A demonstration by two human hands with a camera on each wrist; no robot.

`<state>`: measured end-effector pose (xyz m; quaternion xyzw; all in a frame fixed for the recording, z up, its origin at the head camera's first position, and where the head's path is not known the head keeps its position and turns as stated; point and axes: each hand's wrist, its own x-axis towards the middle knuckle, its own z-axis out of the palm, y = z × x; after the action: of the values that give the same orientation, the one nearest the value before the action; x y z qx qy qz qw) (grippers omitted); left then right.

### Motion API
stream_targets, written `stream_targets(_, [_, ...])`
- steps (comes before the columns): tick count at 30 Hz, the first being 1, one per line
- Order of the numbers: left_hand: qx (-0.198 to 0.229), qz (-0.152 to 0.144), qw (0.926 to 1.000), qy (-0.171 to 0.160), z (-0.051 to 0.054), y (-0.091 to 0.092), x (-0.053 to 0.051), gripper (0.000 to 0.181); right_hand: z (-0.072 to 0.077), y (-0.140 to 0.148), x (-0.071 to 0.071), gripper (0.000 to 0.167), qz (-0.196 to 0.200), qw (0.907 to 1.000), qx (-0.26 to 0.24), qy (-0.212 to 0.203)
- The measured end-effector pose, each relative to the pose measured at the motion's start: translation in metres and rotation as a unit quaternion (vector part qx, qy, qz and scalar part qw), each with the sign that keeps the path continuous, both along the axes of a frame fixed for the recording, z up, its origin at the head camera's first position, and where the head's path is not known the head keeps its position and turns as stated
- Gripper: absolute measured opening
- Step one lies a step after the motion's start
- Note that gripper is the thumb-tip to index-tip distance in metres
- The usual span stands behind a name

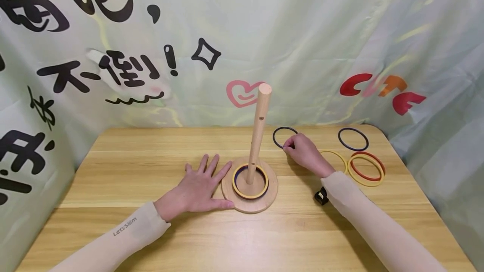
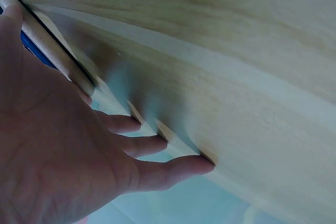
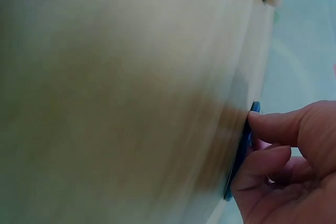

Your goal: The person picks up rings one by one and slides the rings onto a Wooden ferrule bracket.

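In the head view a wooden peg [image 1: 258, 137] rises from a round wooden base [image 1: 249, 207]. Around its foot lie a yellow ring [image 1: 233, 184] and, mostly under it, a dark blue ring [image 1: 261, 194]. My left hand [image 1: 198, 188] rests with spread, straight fingers, its thumb and index fingertip at the base's left edge. To the right of the peg, my right hand [image 1: 305, 152] pinches the near edge of another dark blue ring [image 1: 274, 137] between thumb and fingers. That ring [image 3: 242, 153] shows edge-on in the right wrist view, close to the tabletop.
Right of my right hand lie a yellow ring [image 1: 342, 158], a red ring [image 1: 380, 163] overlapped by another yellow ring [image 1: 364, 184], and a dark blue ring [image 1: 353, 129] farther back. A printed curtain [image 1: 302, 45] hangs behind the wooden table [image 1: 159, 146].
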<state>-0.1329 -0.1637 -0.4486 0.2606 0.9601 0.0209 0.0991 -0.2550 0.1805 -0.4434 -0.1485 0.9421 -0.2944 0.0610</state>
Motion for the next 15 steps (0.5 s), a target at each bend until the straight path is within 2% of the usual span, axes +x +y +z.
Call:
stream_targets(6, [0.001, 0.004, 1.0, -0.007, 0.0, 0.0, 0.001, 0.119, 0.0, 0.002, 0.007, 0.01, 0.007, 0.9994, 0.005, 0.035])
stream_targets(11, [0.004, 0.006, 0.9999, -0.008, -0.001, -0.001, 0.001, 0.12, 0.006, 0.002, 0.016, 0.011, 0.002, 0.9954, -0.016, 0.094])
stream_targets(15, [0.006, 0.004, 1.0, -0.005, -0.001, -0.001, 0.001, 0.119, 0.016, 0.003, 0.025, 0.014, 0.009, 0.988, -0.038, 0.15])
